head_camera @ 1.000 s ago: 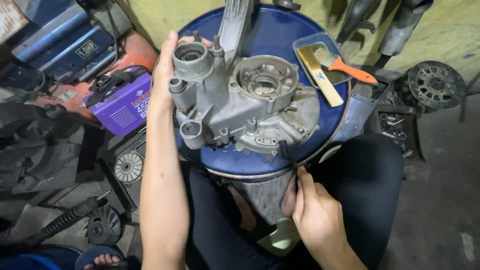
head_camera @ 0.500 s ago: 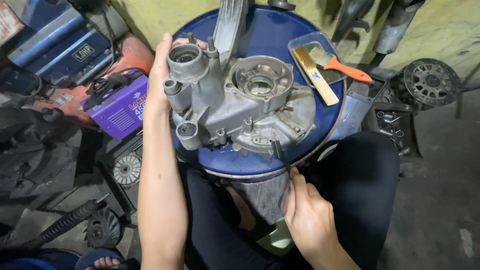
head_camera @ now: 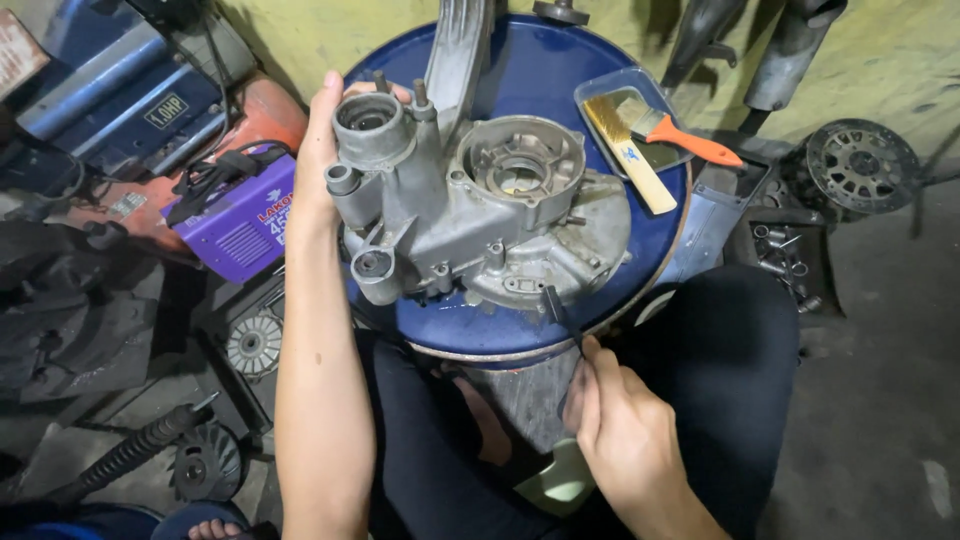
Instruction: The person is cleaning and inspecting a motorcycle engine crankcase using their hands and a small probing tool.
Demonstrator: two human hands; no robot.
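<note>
Looking straight down here: a grey aluminium engine crankcase (head_camera: 470,220) sits on the round blue drum lid (head_camera: 560,60), covering most of the middle and left of it, its open circular bearing housing facing up. The left hand (head_camera: 325,160) is out at the case's far left edge, fingers wrapped behind the cylinder-mount end and thumb side against the casting, a closed steadying grip on the crankcase itself. Down at the near rim of the drum, the right hand (head_camera: 625,440) is curled tight around a thin dark tool (head_camera: 562,315), a slim shaft whose tip stands against the lower edge of the case just where it meets the lid; what kind of tool it is cannot be told, as the hand hides its handle. On the lid's far right lies a shallow blue tray (head_camera: 600,85) holding two brushes: a wooden-handled brush (head_camera: 630,150) lying diagonally, and an orange-handled paintbrush (head_camera: 680,138) crossing beside it. The person's dark trousers (head_camera: 720,360) flank the drum. On the floor to the left sits a purple box-shaped welding machine (head_camera: 245,225) with black cables, near it a small finned flywheel (head_camera: 255,345), and well apart at right a dark spoked sprocket wheel (head_camera: 862,165).
</note>
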